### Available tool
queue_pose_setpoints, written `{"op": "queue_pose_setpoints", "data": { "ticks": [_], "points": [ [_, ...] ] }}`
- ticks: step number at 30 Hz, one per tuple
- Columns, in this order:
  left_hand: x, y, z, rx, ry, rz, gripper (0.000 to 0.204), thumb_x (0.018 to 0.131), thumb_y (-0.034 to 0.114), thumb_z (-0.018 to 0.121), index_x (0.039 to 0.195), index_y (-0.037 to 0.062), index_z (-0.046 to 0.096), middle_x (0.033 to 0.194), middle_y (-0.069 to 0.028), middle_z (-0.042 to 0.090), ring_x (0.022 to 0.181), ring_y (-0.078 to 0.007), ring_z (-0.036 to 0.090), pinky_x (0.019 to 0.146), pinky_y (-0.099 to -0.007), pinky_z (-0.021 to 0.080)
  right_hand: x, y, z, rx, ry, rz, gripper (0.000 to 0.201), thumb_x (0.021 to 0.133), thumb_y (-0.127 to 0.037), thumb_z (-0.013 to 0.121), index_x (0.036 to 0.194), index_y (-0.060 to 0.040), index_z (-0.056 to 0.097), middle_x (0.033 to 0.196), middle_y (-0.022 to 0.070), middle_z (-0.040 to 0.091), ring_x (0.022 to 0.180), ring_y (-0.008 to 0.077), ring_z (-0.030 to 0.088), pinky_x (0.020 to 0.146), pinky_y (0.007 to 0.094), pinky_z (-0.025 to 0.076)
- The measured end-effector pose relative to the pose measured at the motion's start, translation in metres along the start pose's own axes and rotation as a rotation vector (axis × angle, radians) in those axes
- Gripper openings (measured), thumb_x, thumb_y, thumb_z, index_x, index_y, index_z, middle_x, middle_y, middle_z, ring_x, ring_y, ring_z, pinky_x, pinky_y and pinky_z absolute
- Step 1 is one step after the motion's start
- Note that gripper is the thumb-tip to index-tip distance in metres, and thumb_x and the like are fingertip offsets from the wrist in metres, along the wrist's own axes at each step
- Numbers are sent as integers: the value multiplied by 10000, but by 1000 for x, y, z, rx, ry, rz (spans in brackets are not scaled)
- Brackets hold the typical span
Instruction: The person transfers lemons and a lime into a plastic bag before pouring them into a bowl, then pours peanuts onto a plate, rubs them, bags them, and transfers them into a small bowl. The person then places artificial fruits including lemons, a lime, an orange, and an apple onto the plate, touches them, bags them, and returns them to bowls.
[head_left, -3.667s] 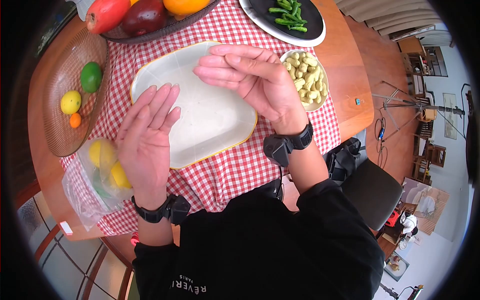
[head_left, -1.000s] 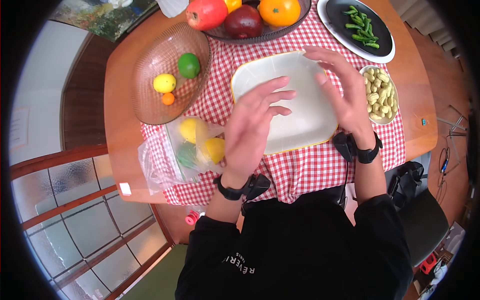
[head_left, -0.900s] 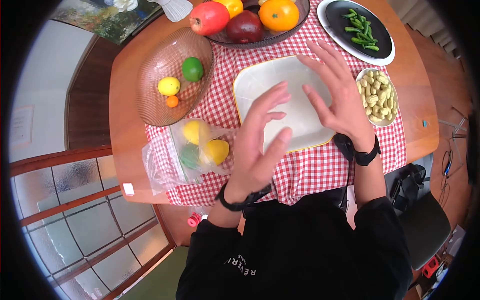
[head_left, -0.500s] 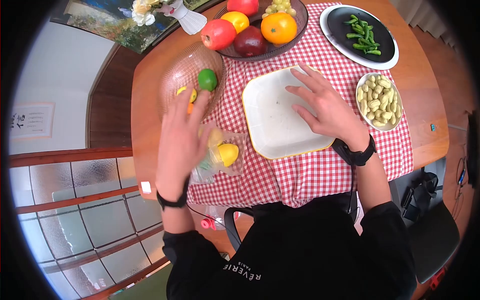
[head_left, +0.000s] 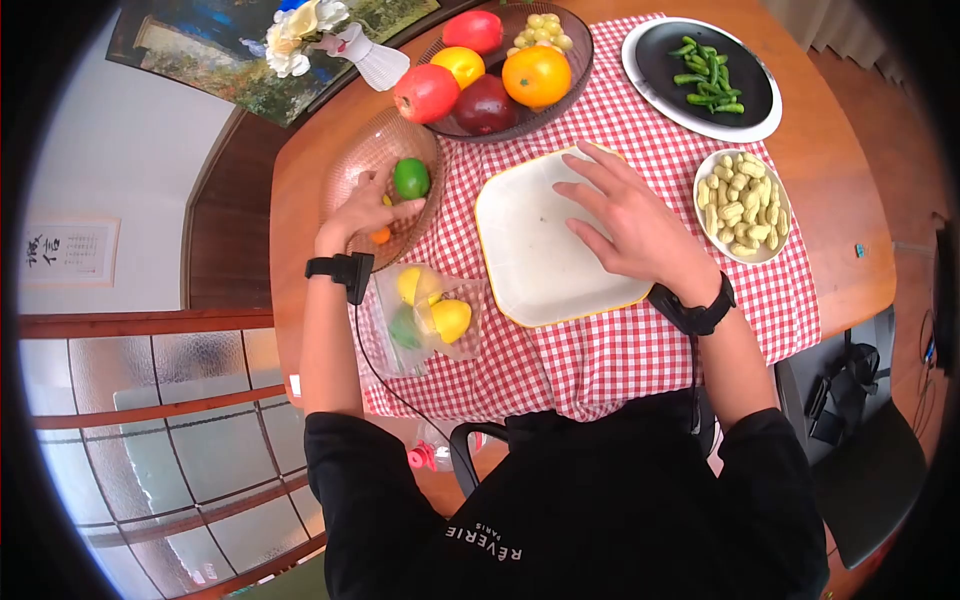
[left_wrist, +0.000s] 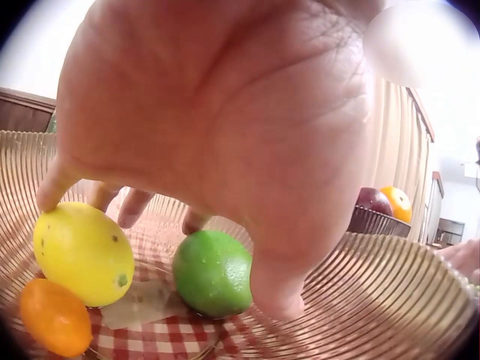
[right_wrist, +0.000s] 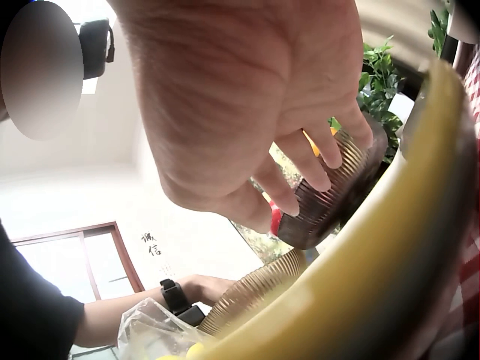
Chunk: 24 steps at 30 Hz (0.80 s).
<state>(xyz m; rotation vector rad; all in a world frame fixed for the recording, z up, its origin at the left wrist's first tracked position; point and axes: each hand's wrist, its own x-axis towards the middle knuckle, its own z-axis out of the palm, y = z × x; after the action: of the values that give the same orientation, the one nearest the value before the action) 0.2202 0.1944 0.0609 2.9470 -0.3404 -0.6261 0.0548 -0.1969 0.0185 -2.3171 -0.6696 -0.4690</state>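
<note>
My left hand (head_left: 366,210) reaches into a ribbed, see-through oval bowl (head_left: 350,160) at the left of the table. The left wrist view has its fingers spread downward, thumb right beside a green lime (left_wrist: 214,274) and index fingertip just behind it. The other fingertips hang by a yellow lemon (left_wrist: 82,255), with a small orange kumquat (left_wrist: 56,316) in front of that. Over the right side of a white, yellow-rimmed tray (head_left: 535,260), my right hand (head_left: 640,225) hovers palm down, fingers spread and holding nothing.
A clear bag (head_left: 385,345) with yellow and green fruit lies in front of the bowl. Behind stands a dark fruit bowl (head_left: 560,105). At the right are a dish of peanuts (head_left: 742,207) and a black plate of green peppers (head_left: 655,65). A flower vase (head_left: 375,62) stands at the back left.
My left hand has moved from over the tray, across the bag, and down into the ribbed bowl. My right hand has stayed over the tray with its palm turned down. The head view has shifted.
</note>
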Motion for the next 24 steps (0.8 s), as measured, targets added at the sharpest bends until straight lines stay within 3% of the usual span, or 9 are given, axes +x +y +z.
{"op": "queue_pose_setpoints", "data": {
  "ticks": [2,6,8,12,14,18,20,24],
  "points": [
    [4,5,-1,-23,18,43,912,899,415,811,1657,204,350,1559,-312,437,1489,-472,430,1231,-497,371,-2,-1,1,-1,5,2,375,934,-165,729,1268,4,720,1460,232,603,1466,440,469,1221,536,386],
    [7,19,-5,-59,42,96,822,907,413,807,1595,170,429,1517,-295,496,1444,-458,482,1199,-491,401,-2,0,0,-6,4,-6,365,938,-162,724,1262,6,719,1447,229,610,1464,441,467,1215,524,395],
    [11,9,2,82,109,167,761,914,414,805,1547,150,475,1488,-282,537,1397,-448,526,1162,-491,431,1,2,-2,-3,2,-4,359,940,-161,722,1257,8,719,1445,228,612,1464,441,467,1215,521,396],
    [10,-16,8,63,139,85,764,924,418,797,1560,154,465,1473,-272,555,1382,-433,549,1142,-494,446,-1,1,0,0,17,-6,352,938,-158,724,1245,15,726,1445,228,612,1461,440,470,1216,521,397],
    [11,-22,6,-50,95,33,783,925,436,796,1572,160,450,1444,-259,578,1361,-412,574,1129,-480,460,-3,1,1,-5,20,-10,352,937,-158,725,1242,17,728,1444,228,612,1460,440,470,1217,519,399],
    [6,-17,-6,19,62,-47,819,915,461,809,1584,170,435,1423,-251,602,1352,-385,585,1127,-456,463,-1,1,-1,-10,19,-5,355,934,-158,727,1243,19,726,1431,229,618,1455,437,474,1207,519,411],
    [4,-17,-15,-149,-157,-96,862,904,489,821,1596,170,419,1427,-253,601,1354,-367,584,1132,-438,460,1,2,-3,-14,17,-4,355,934,-157,727,1243,20,725,1426,230,621,1454,435,475,1203,518,416],
    [-1,-9,-21,-141,-240,-101,888,911,496,813,1618,169,389,1453,-252,583,1364,-360,580,1138,-435,456,0,0,-6,-19,39,-1,354,934,-155,725,1243,19,724,1418,230,625,1436,429,498,1195,509,428]
  ]
}}
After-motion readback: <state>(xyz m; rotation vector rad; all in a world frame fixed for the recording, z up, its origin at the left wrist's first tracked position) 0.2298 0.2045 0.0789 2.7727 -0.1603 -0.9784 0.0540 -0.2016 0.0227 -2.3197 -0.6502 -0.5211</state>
